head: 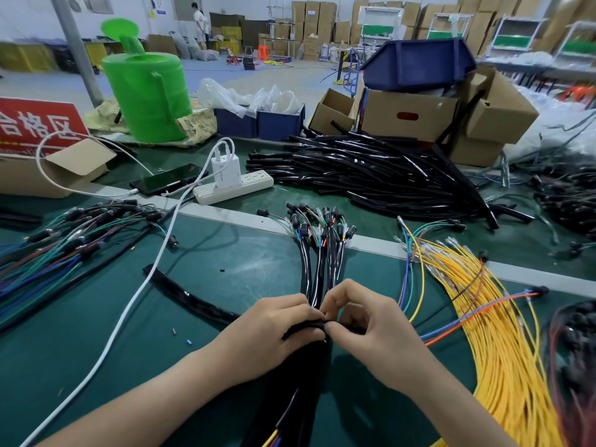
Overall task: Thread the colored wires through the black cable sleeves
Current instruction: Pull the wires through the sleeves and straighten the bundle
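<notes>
Black tubing fills the middle of the green mat (pixel 96 350): a bunch of sleeved harnesses (pixel 317 272) runs from the near edge, between the two hands, to a cluster of plugs and coloured wire tips (pixel 322 221) further off. The left hand (pixel 274 324) is curled round a black sleeve (pixel 306 325) lying crosswise on the bunch, its open end turned to the right. The right hand (pixel 364 321) meets it there, thumb and forefinger pinched tight at the sleeve's mouth. A blue and an orange wire (pixel 458 324) lead in from the right towards that hand and may be the ones going in. This looks like the feeding step. The next move seems to need a steady left grip while the right works the wires along in short lengths, held together so none buckles at the mouth

Whether the right fingers pinch wire ends or only the sleeve's lip cannot be made out, since the knuckles cover the join. How far any wire has entered is hidden too. A heap of empty sleeves (pixel 371 169) lies far right, a sheaf of yellow wires (pixel 483 317) runs off the near right edge, one loose sleeve (pixel 193 301) lies left, and more harnesses (pixel 64 240) at the left are cut off by the frame
</notes>
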`<act>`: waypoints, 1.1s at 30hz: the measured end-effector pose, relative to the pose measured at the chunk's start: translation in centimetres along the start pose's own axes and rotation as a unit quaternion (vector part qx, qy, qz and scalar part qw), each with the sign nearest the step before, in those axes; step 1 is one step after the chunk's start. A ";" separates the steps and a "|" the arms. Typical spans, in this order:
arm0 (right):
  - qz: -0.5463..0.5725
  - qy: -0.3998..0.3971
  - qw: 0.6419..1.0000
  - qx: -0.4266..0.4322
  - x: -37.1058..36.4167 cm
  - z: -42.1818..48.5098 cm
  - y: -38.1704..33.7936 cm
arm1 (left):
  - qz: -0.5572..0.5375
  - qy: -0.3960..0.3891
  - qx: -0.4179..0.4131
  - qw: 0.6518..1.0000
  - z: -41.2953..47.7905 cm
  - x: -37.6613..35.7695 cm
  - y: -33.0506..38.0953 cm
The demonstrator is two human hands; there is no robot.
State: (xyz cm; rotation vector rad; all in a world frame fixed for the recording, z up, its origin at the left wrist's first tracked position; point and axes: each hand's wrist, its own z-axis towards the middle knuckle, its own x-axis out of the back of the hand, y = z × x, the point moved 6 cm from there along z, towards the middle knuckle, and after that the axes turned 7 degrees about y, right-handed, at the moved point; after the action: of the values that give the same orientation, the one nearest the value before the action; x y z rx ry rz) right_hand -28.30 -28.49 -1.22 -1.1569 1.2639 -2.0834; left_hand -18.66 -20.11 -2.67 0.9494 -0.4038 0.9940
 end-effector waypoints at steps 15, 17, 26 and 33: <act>-0.095 0.007 0.993 0.072 -0.8 -0.3 -1.0 | -0.021 -0.017 0.011 1.000 -0.1 -0.2 0.0; -0.109 0.001 0.990 0.085 -0.9 -0.3 -1.1 | -0.061 -0.035 0.052 0.996 0.0 -0.4 -0.6; -0.091 -0.002 0.996 -0.017 -0.3 0.0 1.2 | 0.038 -0.039 0.058 0.997 -0.7 -0.5 -0.9; -0.080 -0.044 0.996 -0.013 -0.3 0.0 1.4 | 0.074 -0.038 0.035 0.996 -0.7 -0.5 -0.5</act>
State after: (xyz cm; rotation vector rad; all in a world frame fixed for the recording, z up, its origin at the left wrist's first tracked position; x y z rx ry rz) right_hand -28.22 -28.97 -2.50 -1.3869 1.1954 -2.1081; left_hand -18.58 -19.83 -3.62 1.0346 -0.5118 1.1136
